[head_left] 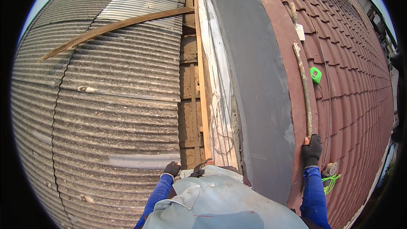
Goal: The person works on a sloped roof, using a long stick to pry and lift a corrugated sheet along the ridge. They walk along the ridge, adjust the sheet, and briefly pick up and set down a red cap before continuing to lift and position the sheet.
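My right hand (312, 151), in a black glove with bare fingertips, is closed round the near end of a long, worn wooden stick (305, 87). The stick lies lengthwise along the reddish-brown strip (285, 55) beside the tiles. My left hand (172, 168), gloved the same way, is low at the edge of the grey corrugated roofing sheet (123, 131). Its fingers look curled, but what lies in them is hidden. Just right of it runs an open gap (188, 114) showing brown framing, bordered by a pale timber batten (202, 80).
A green tape measure (315, 75) and a trowel (299, 31) lie by the red tiles (360, 89). An angle grinder (330, 170) with green cord sits right of my right hand. A long plank (114, 26) crosses the corrugated roof. White sheeting (218, 89) borders the grey coated strip (258, 80).
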The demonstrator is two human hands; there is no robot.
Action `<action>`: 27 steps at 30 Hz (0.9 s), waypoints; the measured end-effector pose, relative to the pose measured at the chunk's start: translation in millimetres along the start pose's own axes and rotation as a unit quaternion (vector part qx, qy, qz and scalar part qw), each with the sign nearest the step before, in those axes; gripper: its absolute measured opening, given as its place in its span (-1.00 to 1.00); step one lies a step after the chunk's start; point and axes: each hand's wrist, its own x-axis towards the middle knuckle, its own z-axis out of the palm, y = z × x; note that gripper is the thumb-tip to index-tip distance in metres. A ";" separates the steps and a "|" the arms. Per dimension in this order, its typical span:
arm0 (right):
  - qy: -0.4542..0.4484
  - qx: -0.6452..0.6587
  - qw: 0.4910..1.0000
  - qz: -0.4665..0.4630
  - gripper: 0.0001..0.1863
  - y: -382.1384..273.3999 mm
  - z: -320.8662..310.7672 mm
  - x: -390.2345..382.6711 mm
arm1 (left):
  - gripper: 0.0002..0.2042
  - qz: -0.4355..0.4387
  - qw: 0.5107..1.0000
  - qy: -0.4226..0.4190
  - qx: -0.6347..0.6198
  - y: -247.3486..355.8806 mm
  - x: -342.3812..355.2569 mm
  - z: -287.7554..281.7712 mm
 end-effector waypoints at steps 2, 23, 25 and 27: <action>-0.004 -0.001 1.000 0.002 -0.64 1.1 0.8 -0.1 | -0.67 -0.015 1.000 -0.010 -0.018 -0.7 1.5 0.9; -0.003 -0.015 1.000 0.003 -0.62 1.8 2.4 -0.5 | -0.49 0.021 0.996 0.022 0.083 31.0 -23.5 -1.9; 0.000 -0.010 1.000 0.001 -0.62 1.4 2.1 -0.8 | -0.49 0.031 0.995 0.019 0.090 31.7 -23.8 -2.6; 0.004 -0.011 1.000 0.002 -0.62 0.5 1.2 -1.2 | -0.49 0.031 0.996 0.020 0.087 32.4 -24.2 -3.4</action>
